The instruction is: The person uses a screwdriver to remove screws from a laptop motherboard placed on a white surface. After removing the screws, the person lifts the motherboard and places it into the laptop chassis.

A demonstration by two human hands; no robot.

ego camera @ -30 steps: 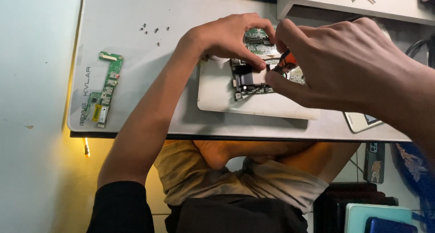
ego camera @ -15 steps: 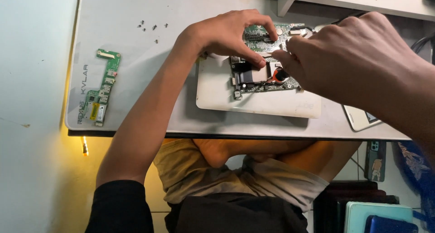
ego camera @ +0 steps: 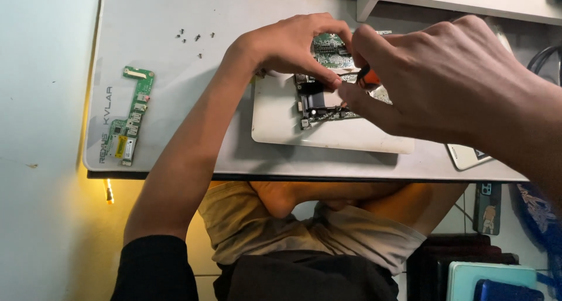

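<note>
Both hands have barely shifted since the earlier frame, staying over the circuit board [ego camera: 328, 102]. Right hand [ego camera: 445, 84] pinches an orange-handled tool [ego camera: 366, 76] in narrow fingers; left hand [ego camera: 293, 43] presses fingertips on the board, which lies in a white case [ego camera: 328, 134] on the surface [ego camera: 234, 20]. Farther left lie a green board [ego camera: 130, 117] and screws [ego camera: 196, 39].
</note>
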